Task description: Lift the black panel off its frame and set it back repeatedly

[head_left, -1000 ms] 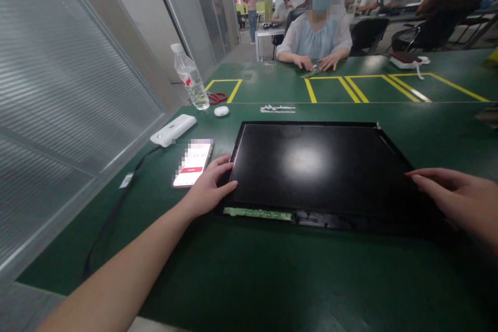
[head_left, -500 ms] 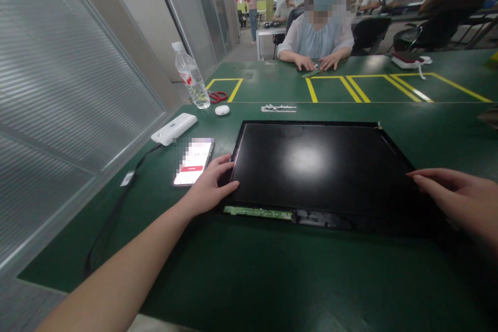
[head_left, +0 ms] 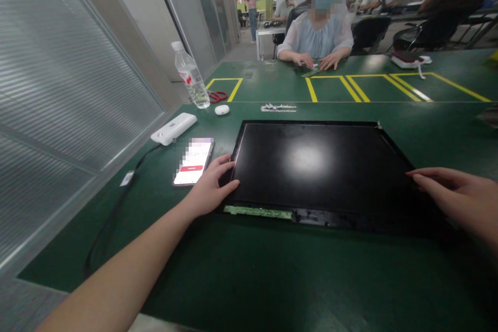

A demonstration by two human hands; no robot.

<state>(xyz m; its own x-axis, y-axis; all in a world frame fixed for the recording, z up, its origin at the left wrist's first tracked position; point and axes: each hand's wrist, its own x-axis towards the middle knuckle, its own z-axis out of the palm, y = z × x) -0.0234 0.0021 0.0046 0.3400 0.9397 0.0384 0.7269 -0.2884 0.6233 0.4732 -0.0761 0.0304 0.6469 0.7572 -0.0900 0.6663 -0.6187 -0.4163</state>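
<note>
A large black display panel (head_left: 319, 166) lies flat on the green table (head_left: 249, 270), with a thin green circuit strip (head_left: 257, 211) along its near edge. My left hand (head_left: 210, 187) rests on the panel's left edge, fingers stretched out and slightly curled over the rim. My right hand (head_left: 455, 198) lies at the panel's right edge, fingers extended flat and pointing left. Neither hand holds anything else.
A lit phone (head_left: 193, 162) lies just left of my left hand. Behind it sit a white power bank (head_left: 174, 128) with a black cable, a water bottle (head_left: 189, 77), red scissors (head_left: 216, 96) and a small white case (head_left: 222, 109). A masked person (head_left: 319, 31) works across the table.
</note>
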